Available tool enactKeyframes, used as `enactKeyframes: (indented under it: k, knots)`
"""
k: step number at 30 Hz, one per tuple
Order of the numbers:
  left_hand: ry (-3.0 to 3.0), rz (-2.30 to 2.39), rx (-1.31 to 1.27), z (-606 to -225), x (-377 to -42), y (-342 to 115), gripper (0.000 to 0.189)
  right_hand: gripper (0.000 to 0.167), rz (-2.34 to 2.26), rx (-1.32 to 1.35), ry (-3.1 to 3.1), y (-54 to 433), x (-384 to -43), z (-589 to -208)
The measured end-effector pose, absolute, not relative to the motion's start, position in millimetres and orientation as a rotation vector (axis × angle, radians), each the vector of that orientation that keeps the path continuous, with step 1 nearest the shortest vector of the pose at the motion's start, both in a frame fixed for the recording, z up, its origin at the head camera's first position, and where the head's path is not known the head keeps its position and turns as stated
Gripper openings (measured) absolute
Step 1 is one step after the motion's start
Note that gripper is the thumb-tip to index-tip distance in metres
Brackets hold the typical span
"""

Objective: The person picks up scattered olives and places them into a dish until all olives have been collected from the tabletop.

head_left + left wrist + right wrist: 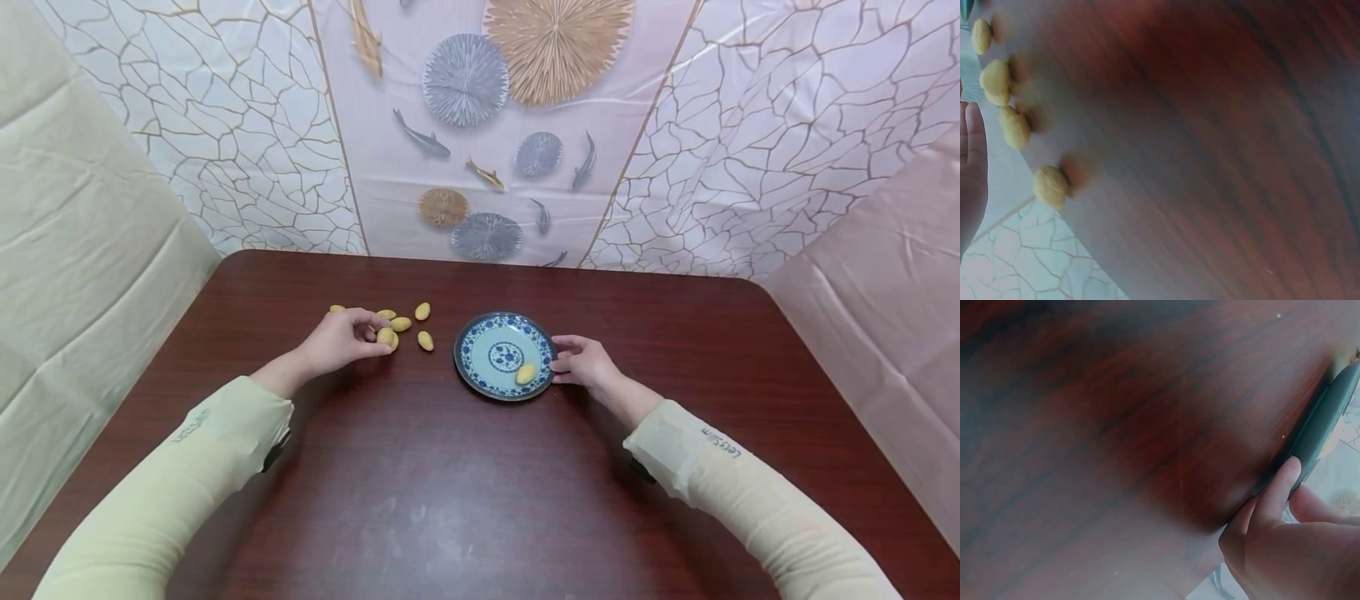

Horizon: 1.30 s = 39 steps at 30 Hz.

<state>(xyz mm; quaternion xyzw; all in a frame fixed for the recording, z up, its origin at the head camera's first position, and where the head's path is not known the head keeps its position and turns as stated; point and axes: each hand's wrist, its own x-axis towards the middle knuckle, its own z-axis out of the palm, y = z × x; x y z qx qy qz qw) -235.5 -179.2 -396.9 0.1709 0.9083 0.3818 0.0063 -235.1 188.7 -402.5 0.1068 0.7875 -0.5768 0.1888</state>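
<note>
In the head view, my left hand pinches a small yellow oval piece between thumb and fingers, over the left half of the table. Other yellow ovals lie close around it, among them one oval by the fingertips and another oval to the right. My right hand grips the right rim of a round blue-and-white patterned plate. One yellow oval lies on that plate, near its lower right rim. The right wrist view shows thumb and fingers at the plate's dark edge.
Dark reddish-brown wood makes up the tabletop. Behind its far edge hangs a patterned backdrop with fish and round motifs. Pale cloth hangs at the left side, and similar cloth at the right.
</note>
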Motion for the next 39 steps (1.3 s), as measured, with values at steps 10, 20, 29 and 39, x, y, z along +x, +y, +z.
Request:
enactKeyframes:
  k: [10,20,29,39]
  knots:
    - [2.787,1.333,0.725,-390,-239,-150,0.034,0.057,-1.621,0.304,2.218,190,-235,-403]
    - [2.696,1.269,0.650,-393,-246,-103,0.038,0.056,-1.596,0.316,2.229,192,-235,-403]
    - [2.604,1.250,0.722,-398,-251,-62,0.037,0.057,-1.607,0.299,2.219,191,-234,-403]
    - [2.618,1.124,0.912,-408,-250,-36,0.035,0.056,-1.613,0.310,2.219,192,-236,-402]
